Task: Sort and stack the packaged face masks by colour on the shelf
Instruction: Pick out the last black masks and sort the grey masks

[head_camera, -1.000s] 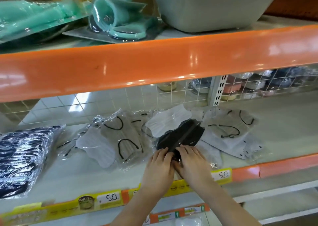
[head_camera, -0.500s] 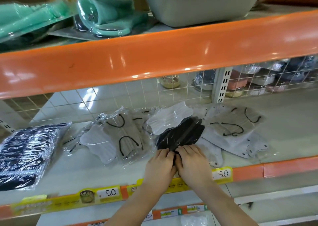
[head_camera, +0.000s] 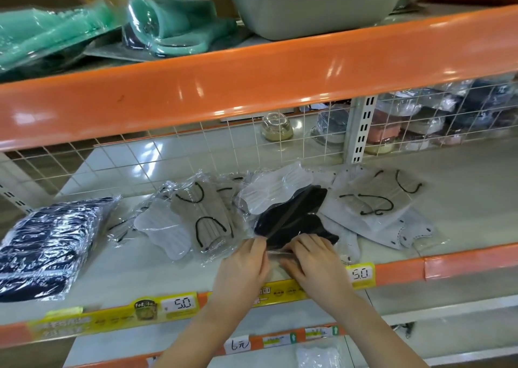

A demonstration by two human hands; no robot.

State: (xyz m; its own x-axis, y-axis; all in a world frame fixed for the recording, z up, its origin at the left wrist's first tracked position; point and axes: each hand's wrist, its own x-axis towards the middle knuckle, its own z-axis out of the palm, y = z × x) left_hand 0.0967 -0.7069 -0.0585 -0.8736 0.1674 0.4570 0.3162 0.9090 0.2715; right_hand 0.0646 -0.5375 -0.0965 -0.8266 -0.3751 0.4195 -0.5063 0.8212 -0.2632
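Both hands at 6 o'clock on the shelf [head_camera: 462, 199]: left hand [head_camera: 244, 266] and right hand [head_camera: 316, 261] each pinch the near edge of the black mask pack [head_camera: 291, 216], fingers curled on its wrapper. Since a second ago the hands have parted slightly; pack barely shifted. Grey mask packs [head_camera: 201, 216] touch it at 9 o'clock, more grey packs [head_camera: 375, 199] at 3, a white pack [head_camera: 277, 188] overlapping at 12. Navy stack [head_camera: 47, 244] far at 9. Price tag [head_camera: 360, 273] just beside right hand

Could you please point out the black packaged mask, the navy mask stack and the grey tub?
Black packaged mask [head_camera: 291, 216], head view, dark middle.
Navy wrapped mask stack [head_camera: 47, 244], head view, top face.
Grey plastic tub [head_camera: 308, 5], head view, front wall.
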